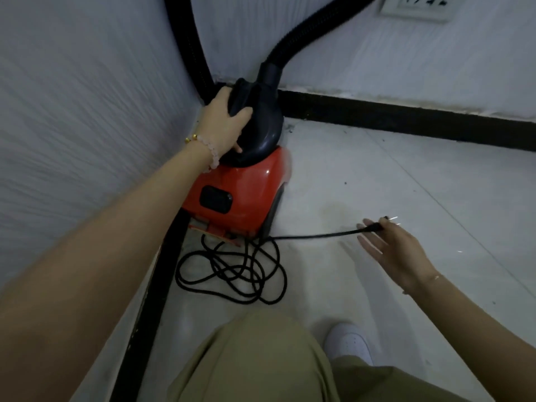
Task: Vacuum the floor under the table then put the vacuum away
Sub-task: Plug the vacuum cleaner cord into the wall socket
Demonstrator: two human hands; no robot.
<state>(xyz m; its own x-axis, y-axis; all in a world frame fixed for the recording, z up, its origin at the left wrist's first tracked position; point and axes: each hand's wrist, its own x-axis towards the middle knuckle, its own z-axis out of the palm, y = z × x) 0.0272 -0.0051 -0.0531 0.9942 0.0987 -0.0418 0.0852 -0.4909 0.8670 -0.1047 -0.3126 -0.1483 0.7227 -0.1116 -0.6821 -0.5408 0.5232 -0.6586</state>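
Vacuum (240, 192) is parked on the floor (377, 175) in the wall corner, centre-left of frame. Its black top is gripped by the left hand (226, 120). The plug end of the power cord (313, 235) is pinched at the thumb side of the right hand (397, 248), right of centre, with the other fingers spread straight; the grip is blurred, so this is judged rather than certain. The rest of the cord is heaped in loose loops just below the vacuum. Risks: the loops could be snagged or trodden on, as they lie close to the shoe (348, 340); the plug could be dropped from so light a pinch; the hose (293, 44) could be dragged and the body tipped if lifted. Both hose runs are cut off at the top edge, the wall socket (417, 7) is cropped at upper right, and no table is seen.
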